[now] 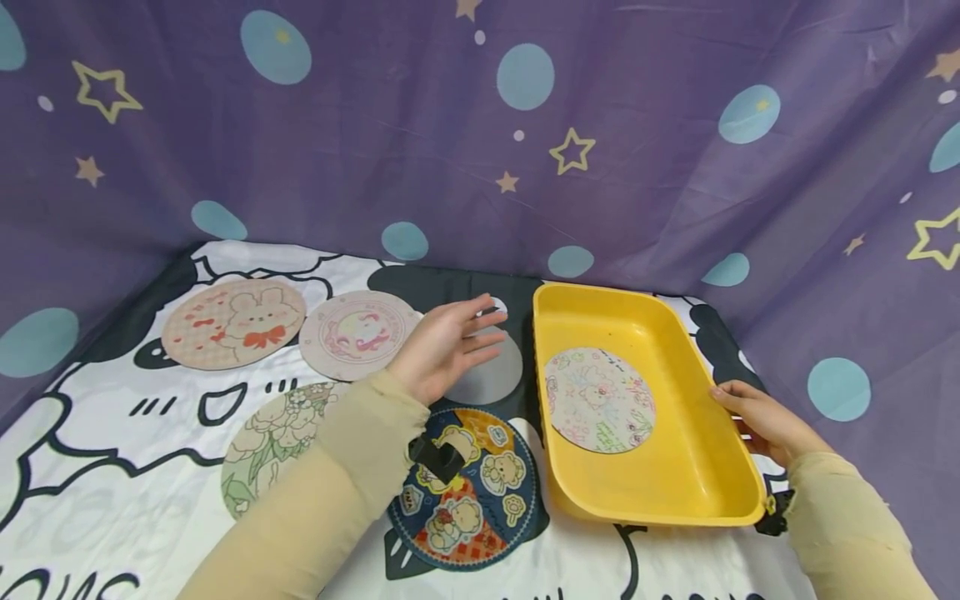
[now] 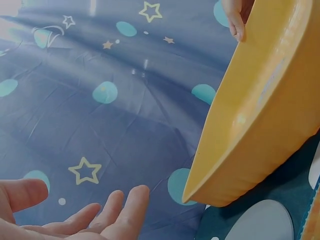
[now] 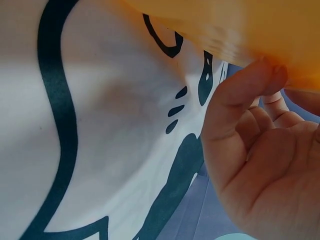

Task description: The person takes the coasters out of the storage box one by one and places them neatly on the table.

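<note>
My right hand [image 1: 765, 425] grips the right wall of a yellow plastic tray [image 1: 697, 442]; in the right wrist view its fingers [image 3: 235, 95] bend against the tray's outer side. Flat inside the tray, toward its left wall, is a pale round mat [image 1: 600, 400] with a pink and green drawing. My left hand [image 1: 453, 346] holds nothing, its fingers spread and pointing at the tray's left wall. Beneath it, partly covered, shows a plain grey round mat [image 1: 495, 375]. A dark blue round mat [image 1: 480, 508] with bear pictures lies by the left wrist.
Left on the patterned cloth [image 1: 112, 483] are a pink rabbit mat [image 1: 240, 325], a pale mat with a pink emblem [image 1: 356, 333] and a green floral mat [image 1: 262, 450] partly behind the left forearm. A purple curtain [image 1: 420, 125] hangs behind the table.
</note>
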Demonstrator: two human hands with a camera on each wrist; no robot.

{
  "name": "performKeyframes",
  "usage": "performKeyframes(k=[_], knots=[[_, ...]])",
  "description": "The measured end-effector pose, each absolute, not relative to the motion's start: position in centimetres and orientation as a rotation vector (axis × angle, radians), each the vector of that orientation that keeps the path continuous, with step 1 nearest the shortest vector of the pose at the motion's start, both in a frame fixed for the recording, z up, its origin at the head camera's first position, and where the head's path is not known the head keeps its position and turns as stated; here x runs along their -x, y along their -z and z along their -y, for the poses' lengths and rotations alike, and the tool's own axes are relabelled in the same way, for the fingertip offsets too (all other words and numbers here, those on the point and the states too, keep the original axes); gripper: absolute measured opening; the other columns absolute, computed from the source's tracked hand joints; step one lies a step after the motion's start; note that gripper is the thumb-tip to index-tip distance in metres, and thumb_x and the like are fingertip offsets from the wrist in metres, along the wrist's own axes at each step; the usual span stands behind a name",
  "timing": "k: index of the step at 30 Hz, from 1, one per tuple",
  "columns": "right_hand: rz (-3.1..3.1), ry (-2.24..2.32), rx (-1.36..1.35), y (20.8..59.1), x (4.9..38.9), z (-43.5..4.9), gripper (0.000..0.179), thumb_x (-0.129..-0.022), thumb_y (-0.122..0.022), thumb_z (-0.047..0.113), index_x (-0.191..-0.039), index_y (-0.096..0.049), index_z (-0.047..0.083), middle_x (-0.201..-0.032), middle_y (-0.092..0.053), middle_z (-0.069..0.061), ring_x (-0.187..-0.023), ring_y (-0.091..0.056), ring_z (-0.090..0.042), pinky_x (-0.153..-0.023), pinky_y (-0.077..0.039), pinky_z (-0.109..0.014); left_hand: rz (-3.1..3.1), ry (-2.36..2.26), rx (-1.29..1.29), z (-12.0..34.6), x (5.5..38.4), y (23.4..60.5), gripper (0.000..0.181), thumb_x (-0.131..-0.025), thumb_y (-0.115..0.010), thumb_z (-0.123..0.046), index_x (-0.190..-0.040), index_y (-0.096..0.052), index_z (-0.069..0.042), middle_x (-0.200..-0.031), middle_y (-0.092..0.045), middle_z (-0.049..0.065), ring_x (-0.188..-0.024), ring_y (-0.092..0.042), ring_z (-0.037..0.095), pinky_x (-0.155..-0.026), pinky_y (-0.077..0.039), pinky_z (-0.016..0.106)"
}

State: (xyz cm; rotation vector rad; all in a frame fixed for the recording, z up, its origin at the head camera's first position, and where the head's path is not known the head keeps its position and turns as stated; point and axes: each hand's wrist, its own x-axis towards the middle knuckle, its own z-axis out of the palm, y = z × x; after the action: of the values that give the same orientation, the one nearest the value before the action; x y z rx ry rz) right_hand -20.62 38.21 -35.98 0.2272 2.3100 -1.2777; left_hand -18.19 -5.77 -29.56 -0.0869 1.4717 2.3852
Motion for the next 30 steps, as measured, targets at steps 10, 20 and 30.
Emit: performKeyframes(k=[10,20,30], knots=[[-2.328,1.252,-0.221,35.9,20.6,-38.0,0.038,-0.104,-0.045,0.044,-0.116,-0.043,0.008,-0.096,-0.059,0.004,-0.082,-0.062,-0.015,-0.072,-0.059,-0.027,-1.462,-2.373,0.106,5.0,18.6,29.8,0.049,-0.107,-0.045,-0.03,-0.148,-0.038,-0.005,-0.151,-0.045,0.017,-0.138,-0.047,0.033,-0.115,-0.041,0.042],[-2.323,1.237,-0.235,35.7,20.6,-38.2,0.037,-0.104,-0.044,0.044,-0.115,-0.045,0.009,-0.095,-0.06,0.005,-0.083,-0.062,-0.014,-0.072,-0.058,-0.027,-1.428,-2.33,0.076,2.8,19.6,30.6,0.053,-0.107,-0.043,-0.034,-0.151,-0.036,-0.006,-0.151,-0.046,0.015,-0.138,-0.047,0.033,-0.115,-0.041,0.042],[-2.315,1.244,-0.215,35.7,20.7,-38.3,0.038,-0.105,-0.043,0.046,-0.115,-0.045,0.009,-0.094,-0.06,0.005,-0.081,-0.062,-0.014,-0.068,-0.057,-0.027,-1.351,-2.338,0.105,1.5,20.5,30.8,0.057,-0.107,-0.042,-0.035,-0.154,-0.031,-0.005,-0.153,-0.043,0.017,-0.141,-0.042,0.037,-0.116,-0.039,0.043]])
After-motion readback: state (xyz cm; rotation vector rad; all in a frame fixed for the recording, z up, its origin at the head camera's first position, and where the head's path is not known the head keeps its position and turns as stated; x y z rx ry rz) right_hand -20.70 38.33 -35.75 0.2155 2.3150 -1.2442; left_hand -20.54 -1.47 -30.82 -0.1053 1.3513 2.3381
